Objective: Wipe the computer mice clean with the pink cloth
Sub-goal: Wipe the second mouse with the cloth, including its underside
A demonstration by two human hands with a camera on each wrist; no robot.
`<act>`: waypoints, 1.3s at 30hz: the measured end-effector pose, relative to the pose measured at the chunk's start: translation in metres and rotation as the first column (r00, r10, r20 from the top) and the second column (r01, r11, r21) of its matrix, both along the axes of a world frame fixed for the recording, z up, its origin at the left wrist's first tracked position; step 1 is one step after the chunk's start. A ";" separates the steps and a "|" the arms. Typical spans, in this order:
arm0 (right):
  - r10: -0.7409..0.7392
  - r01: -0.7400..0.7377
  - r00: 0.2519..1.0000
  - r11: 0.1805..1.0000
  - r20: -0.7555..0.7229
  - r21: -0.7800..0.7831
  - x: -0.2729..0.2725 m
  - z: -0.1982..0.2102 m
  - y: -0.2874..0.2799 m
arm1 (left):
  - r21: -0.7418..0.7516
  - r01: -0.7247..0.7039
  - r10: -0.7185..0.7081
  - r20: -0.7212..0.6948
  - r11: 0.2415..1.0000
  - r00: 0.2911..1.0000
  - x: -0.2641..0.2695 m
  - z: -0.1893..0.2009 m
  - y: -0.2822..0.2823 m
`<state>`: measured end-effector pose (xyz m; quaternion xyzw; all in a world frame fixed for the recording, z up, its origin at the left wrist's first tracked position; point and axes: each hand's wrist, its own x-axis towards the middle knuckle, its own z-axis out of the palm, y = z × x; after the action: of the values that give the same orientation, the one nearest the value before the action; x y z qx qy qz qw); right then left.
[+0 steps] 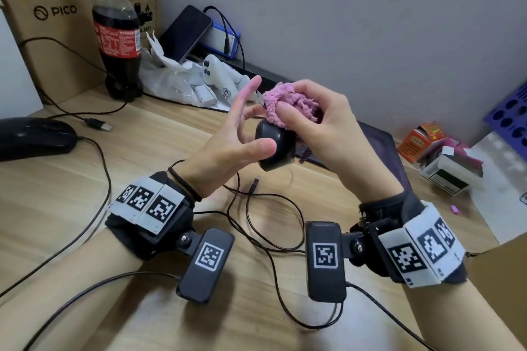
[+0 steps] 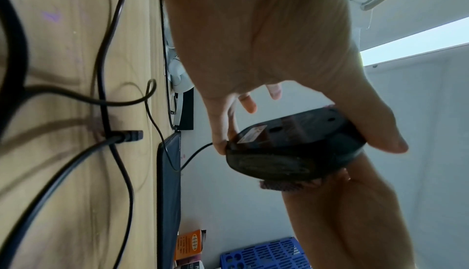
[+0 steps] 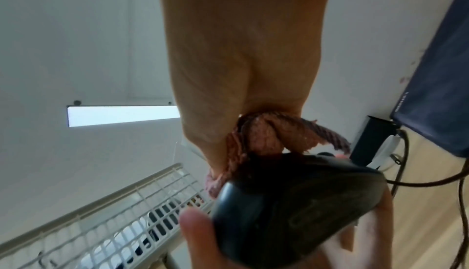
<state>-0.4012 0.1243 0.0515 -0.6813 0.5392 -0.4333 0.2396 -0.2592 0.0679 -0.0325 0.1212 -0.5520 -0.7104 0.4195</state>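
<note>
Left hand (image 1: 228, 139) holds a black plastic computer mouse (image 1: 273, 148) lifted above the wooden bench (image 1: 142, 151), thumb and lower fingers clamped on its edges, upper fingers spread straight; underside with label faces the left wrist view (image 2: 291, 145). Right hand (image 1: 322, 128), just right of the left, bunches a pink knitted cloth (image 1: 288, 102) in curled fingers and thumb, cloth pressed on the top front of the held mouse (image 3: 291, 203). A second black mouse (image 1: 34, 137) rests on the bench well left of the left hand, its thin black cable (image 1: 97, 179) trailing past the wrist.
</note>
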 end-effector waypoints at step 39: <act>0.012 -0.009 0.999 0.997 0.037 -0.073 0.014 0.007 0.001 | 0.179 0.046 -0.007 -0.211 0.983 0.977 -0.002 0.009 0.005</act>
<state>-0.3867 0.1255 0.0580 -0.6841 0.5149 -0.4641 0.2270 -0.2608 0.0725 -0.0238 0.0761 -0.4387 -0.7723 0.4530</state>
